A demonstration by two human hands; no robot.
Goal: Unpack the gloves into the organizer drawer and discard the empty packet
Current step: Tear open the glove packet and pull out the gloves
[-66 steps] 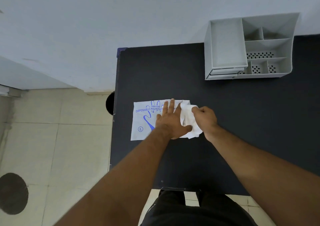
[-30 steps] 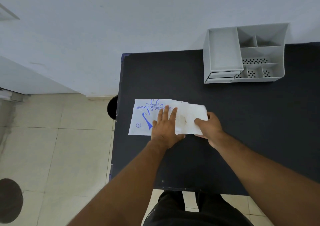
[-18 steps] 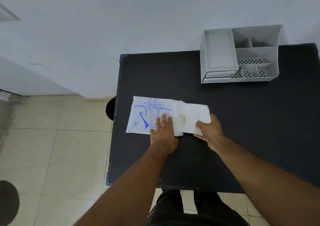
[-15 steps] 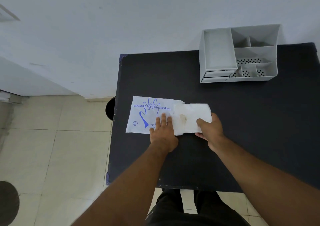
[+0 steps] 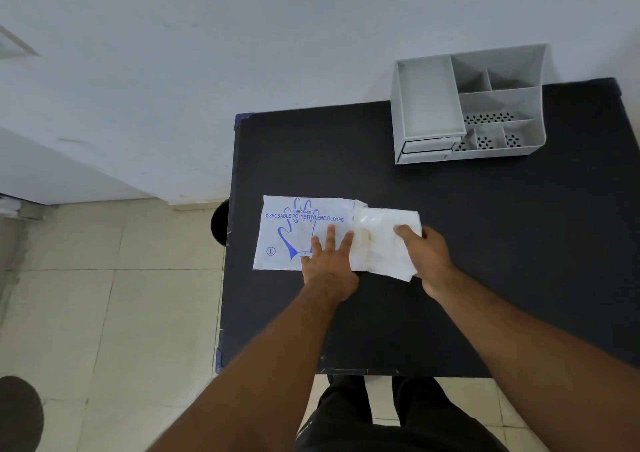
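A white packet (image 5: 287, 233) printed in blue with a hand and "Disposable Polyethylene Gloves" lies flat near the left side of the black table (image 5: 485, 243). My left hand (image 5: 329, 261) presses flat on the packet's right part, fingers spread. A folded stack of clear plastic gloves (image 5: 377, 243) sticks out of the packet's right end. My right hand (image 5: 424, 250) grips the stack's right edge. The grey organizer (image 5: 498, 105) stands at the table's far edge, its drawers (image 5: 427, 148) at the lower left front looking pushed in.
The organizer has a large tray on the left and several small compartments on the right, some with perforated floors. A white wall runs behind the table. Beige floor tiles lie to the left, with a dark round object (image 5: 220, 223) just off the table's left edge.
My right hand has drawn the glove stack further right out of the packet. My left hand slid down toward the packet's near edge and still pins it.
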